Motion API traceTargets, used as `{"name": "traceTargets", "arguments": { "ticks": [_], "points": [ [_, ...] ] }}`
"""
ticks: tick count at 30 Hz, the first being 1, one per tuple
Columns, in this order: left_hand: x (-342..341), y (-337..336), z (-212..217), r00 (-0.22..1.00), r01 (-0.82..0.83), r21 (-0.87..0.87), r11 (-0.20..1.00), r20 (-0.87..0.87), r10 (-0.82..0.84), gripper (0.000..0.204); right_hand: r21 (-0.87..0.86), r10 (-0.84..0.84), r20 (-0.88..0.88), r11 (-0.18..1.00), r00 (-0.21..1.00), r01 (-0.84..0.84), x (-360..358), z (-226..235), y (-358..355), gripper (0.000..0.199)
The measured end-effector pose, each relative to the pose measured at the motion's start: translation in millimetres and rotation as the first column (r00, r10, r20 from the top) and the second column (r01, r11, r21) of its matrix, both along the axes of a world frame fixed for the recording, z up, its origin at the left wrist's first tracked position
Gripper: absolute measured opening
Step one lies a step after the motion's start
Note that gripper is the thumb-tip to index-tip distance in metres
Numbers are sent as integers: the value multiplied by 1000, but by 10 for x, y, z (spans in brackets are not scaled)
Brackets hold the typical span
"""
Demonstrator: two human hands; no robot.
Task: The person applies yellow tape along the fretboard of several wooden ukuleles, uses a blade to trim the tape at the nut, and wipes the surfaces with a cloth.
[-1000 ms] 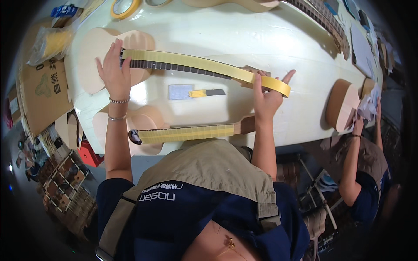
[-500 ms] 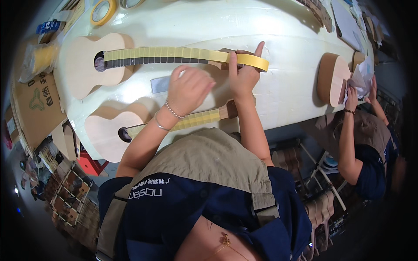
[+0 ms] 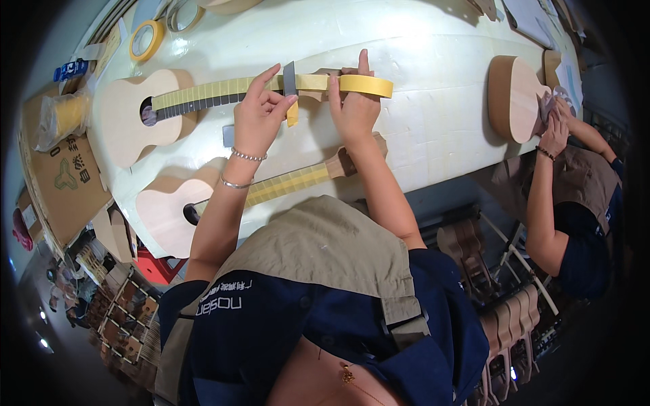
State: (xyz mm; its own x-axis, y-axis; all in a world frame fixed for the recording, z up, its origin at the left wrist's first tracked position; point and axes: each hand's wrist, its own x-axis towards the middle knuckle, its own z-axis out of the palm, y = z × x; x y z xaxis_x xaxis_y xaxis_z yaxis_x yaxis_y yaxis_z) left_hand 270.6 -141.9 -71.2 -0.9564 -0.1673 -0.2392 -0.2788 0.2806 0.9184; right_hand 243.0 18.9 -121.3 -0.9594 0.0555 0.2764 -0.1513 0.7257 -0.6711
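Observation:
A pale ukulele [image 3: 135, 115] lies across the bench, with yellow tape strips [image 3: 203, 91] along one side of its dark fretboard [image 3: 193, 107]. Above its neck, my left hand [image 3: 254, 118] has thumb and fingers pinched at a grey flat strip [image 3: 290, 78], index finger raised. A short yellow tape end [image 3: 292, 114] hangs below that strip. My right hand [image 3: 359, 115] grips a roll of yellow masking tape [image 3: 372, 86] by the headstock, one finger sticking up past it. Nearer me lies a second pale ukulele [image 3: 172, 210], its fretboard also taped; my left forearm hides part of it.
Tape rolls [image 3: 147, 40] sit at the far left, near a plastic bag [image 3: 64, 118] and cardboard box [image 3: 74, 176]. A grey rectangle [image 3: 228, 135] lies beside my left wrist. At right, another person's hands [image 3: 556, 128] work by an instrument body [image 3: 511, 98]. Racked necks [image 3: 514, 314] stand below.
My left hand has risen from the space between the ukuleles to the taped neck, where the grey strip and hanging tape end now show. My right hand keeps the roll. The view has shifted slightly.

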Motion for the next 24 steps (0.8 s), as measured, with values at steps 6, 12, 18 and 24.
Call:
{"name": "traceTargets", "arguments": {
  "ticks": [6,12,18,24],
  "points": [
    [-95,5,-31,993,61,-3,998,98,-60,50,0,16,12,1000,1000,-16,18,-54,9,54],
    [-76,-26,-146,998,52,-8,999,45,-52,48,-119,344,-276,914,898,-387,262,188,-167,19],
    [120,-140,-146,948,205,-388,899,-149,-281,36,-830,220,-143,504,965,-238,373,507,-260,20],
    [295,-37,45,995,41,158,987,-97,-26,31,-979,183,5,200,983,-33,373,531,-214,26]
  ]
}}
